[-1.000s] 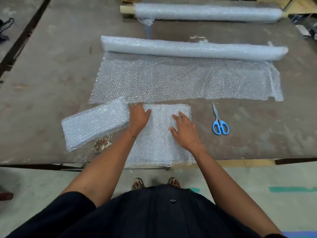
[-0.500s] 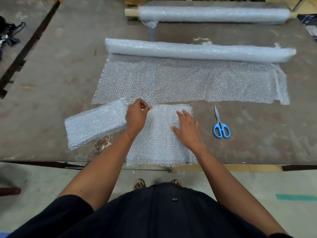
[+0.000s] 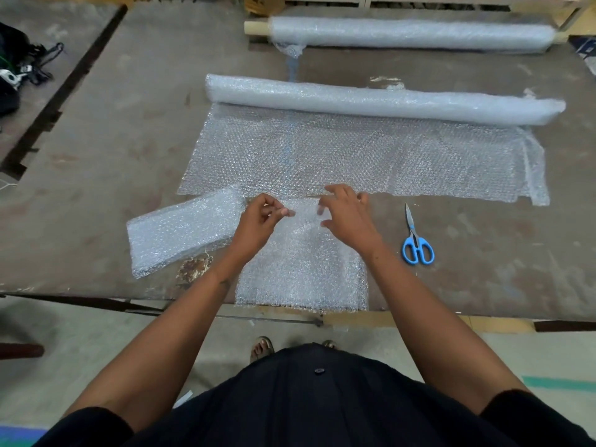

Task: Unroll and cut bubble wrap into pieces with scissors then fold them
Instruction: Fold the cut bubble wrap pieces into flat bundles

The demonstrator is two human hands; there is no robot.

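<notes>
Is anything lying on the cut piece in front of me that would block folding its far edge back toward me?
Nothing visible does. Only the left hand and right hand are at the far edge of the cut piece; the scissors and folded piece lie beside it.

Soft, even indoor light fills the frame, moderately bright, with no single source visible. Shadows are faint: a diffuse dark patch lies on the floor at lower left. The two bubble wrap rolls, the far roll [image 3: 409,35] at the top and the near roll [image 3: 380,103] below it, catch scattered white sparkle (small glints, not harsh glare). Wide-angle distortion bows the table edge [image 3: 96,293] and upper corners. The right hand [image 3: 350,217] shows motion blur at its fingertips; the centre is otherwise fairly sharp.
</notes>
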